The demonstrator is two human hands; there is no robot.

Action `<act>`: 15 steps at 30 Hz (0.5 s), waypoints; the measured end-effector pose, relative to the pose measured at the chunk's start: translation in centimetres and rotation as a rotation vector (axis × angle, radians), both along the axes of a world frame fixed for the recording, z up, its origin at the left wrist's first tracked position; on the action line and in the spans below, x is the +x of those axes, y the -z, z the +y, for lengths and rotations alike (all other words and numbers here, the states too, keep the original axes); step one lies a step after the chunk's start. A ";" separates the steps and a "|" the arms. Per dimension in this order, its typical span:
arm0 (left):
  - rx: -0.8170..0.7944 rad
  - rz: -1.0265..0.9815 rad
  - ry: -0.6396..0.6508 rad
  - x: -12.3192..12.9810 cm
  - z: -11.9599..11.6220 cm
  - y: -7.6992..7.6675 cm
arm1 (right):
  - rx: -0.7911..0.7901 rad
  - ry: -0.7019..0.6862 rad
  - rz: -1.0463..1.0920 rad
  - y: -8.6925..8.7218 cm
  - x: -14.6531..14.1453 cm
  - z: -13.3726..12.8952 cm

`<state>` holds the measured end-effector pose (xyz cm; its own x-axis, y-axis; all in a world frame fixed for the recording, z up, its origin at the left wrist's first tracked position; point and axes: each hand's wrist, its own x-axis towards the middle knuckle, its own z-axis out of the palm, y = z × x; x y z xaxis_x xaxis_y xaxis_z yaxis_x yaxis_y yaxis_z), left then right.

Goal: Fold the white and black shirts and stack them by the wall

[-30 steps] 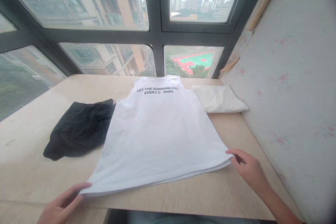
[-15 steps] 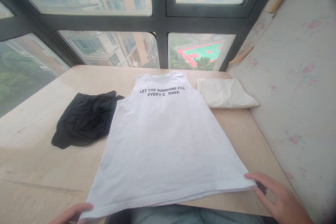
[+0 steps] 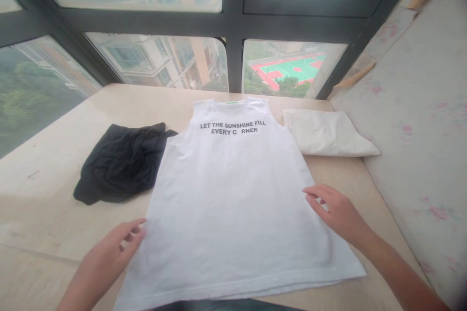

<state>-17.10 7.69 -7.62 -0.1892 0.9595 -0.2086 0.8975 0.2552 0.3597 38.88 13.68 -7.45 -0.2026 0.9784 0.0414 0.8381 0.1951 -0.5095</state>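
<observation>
A white sleeveless shirt (image 3: 226, 194) with dark printed lettering across its chest lies spread flat, neckline toward the window and hem toward me. At its left side edge is my left hand (image 3: 113, 248), thumb and fingers slightly apart, with no cloth visibly gripped. My right hand (image 3: 335, 209) hovers over the shirt's right side, its fingers loosely curved and apart, holding nothing. Whether either set of fingertips touches the fabric is hard to tell. Left of the shirt lies a crumpled black garment (image 3: 122, 165), close against the shirt's edge.
The pale wooden surface (image 3: 47, 204) runs back to the dark window frame (image 3: 146, 22). A folded white cloth (image 3: 324, 133) lies at the back right. A flower-patterned wall (image 3: 419, 155) bounds the right side.
Both hands have let go of the hem corners and moved up along the shirt's sides, away from me. The hem now lies down on the surface. The view has shifted slightly.
</observation>
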 end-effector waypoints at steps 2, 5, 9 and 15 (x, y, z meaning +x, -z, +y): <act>0.083 0.022 0.036 0.7 1.2 0.6 | 0.058 -0.103 -0.003 0.7 -2.4 1.1; 0.120 0.053 -0.004 1.4 1.7 1.6 | 0.074 -0.244 -0.025 1.6 -5.4 1.9; -0.009 0.008 -0.172 1.1 0.1 2.0 | 0.024 -0.320 -0.109 1.9 -7.5 2.9; -0.125 -0.063 -0.292 0.9 -5.8 1.6 | -0.129 -0.356 -0.182 0.7 -14.6 8.5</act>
